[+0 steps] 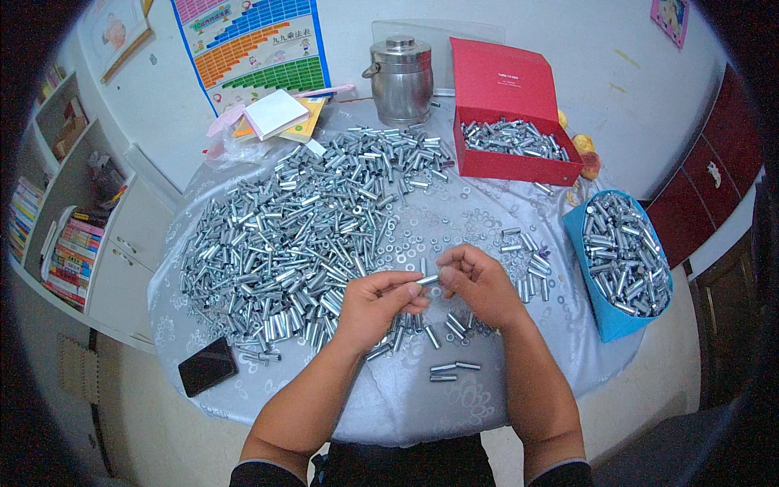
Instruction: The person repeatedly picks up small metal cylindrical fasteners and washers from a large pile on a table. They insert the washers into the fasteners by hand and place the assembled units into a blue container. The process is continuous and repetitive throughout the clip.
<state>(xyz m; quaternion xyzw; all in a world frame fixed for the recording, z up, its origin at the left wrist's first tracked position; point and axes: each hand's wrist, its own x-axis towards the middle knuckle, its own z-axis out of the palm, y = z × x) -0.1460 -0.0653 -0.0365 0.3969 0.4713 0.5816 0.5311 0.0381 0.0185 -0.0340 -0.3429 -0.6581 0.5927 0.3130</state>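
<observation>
So I'm pinching one shiny metal sleeve (428,279) between the thumb and fingers of my left hand (373,307), holding it over the middle of the worktop (487,410). It's sticking out past those fingertips to the right, long axis running mostly sideways with the right end tipping slightly up in the view. My left hand is doing the gripping, obviously the nearer one. My right hand (485,286) is hovering just beside the sleeve's free end, fingers curling in toward the thumb. Can't tell if it's touching the sleeve or gripping anything small, sorry.

Around that, loose washers (410,246) are lying just beyond my hands, and a huge heap of metal tubes and bolts (280,235) is spreading off to my left. Three or so loose sleeves (444,378) are lying nearer me, between my forearms. A black smartphone (208,367) is sitting by the left edge. Farther right, a blue bin (596,304) and an open red box (519,168) are both holding more hardware.
</observation>
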